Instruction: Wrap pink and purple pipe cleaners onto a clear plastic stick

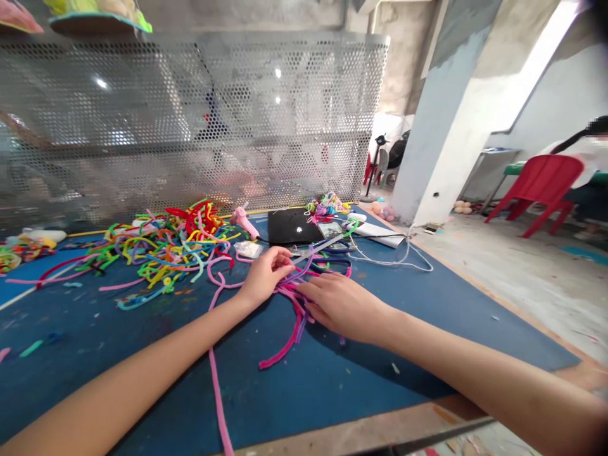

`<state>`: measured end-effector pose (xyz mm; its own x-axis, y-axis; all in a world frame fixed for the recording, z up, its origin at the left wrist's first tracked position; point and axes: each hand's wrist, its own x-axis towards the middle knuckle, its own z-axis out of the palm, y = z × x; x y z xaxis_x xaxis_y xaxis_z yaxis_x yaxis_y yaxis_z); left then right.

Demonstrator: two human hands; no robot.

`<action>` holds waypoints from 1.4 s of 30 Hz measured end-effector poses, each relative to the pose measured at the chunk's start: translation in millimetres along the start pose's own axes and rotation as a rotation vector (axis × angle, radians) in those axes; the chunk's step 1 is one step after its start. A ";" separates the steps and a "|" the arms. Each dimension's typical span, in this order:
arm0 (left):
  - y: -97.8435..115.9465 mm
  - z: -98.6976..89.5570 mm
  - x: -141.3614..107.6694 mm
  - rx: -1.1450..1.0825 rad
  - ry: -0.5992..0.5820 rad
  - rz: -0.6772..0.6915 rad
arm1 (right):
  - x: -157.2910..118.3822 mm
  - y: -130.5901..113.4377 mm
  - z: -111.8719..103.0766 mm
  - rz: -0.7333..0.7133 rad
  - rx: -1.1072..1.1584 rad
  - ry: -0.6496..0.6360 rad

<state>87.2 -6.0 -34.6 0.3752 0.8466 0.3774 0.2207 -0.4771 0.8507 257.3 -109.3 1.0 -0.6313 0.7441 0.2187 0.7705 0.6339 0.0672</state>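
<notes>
My left hand [266, 276] is closed in a pinch at the near end of a small bunch of pipe cleaners. From its fingertips a pale grey pipe cleaner [317, 249] slants up to the right, towards a green tip. My right hand [342, 306] lies palm down just beside it, fingers curled onto the pink and purple pipe cleaners [291, 292]; its fingertips are partly hidden. Below the hands a magenta pipe cleaner [284, 352] curves over the blue table. A long light-pink one [215, 373] runs past my left wrist to the front edge.
A tangled heap of coloured pipe cleaners [161, 244] covers the back left. Behind the hands are a pink glue gun [244, 221], a black flat case [291, 227] and a white cable [413, 265]. A perforated metal screen [190, 126] borders the table [408, 380]. A person sits near a red chair [546, 180].
</notes>
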 end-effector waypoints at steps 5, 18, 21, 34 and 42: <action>3.2 -0.5 0.3 0.143 0.000 0.027 | -1.8 -0.9 9.3 -0.104 -0.089 0.005; -3.2 -3.0 3.6 0.084 -0.071 -0.029 | 1.3 8.8 11.8 0.325 0.064 0.023; -0.8 -2.7 3.8 0.082 -0.082 -0.024 | 1.9 12.3 15.9 0.326 -0.014 0.060; -2.0 -3.0 4.0 -0.025 -0.067 -0.063 | 4.9 17.8 19.9 0.164 -0.067 0.226; 3.9 -4.0 2.3 -0.049 -0.067 -0.086 | 7.5 23.5 22.3 0.113 0.099 0.189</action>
<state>85.3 -4.9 -29.0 0.4163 0.8656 0.2783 0.2108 -0.3897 0.8965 268.7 -84.2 -17.5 -0.5069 0.7644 0.3985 0.8166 0.5739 -0.0620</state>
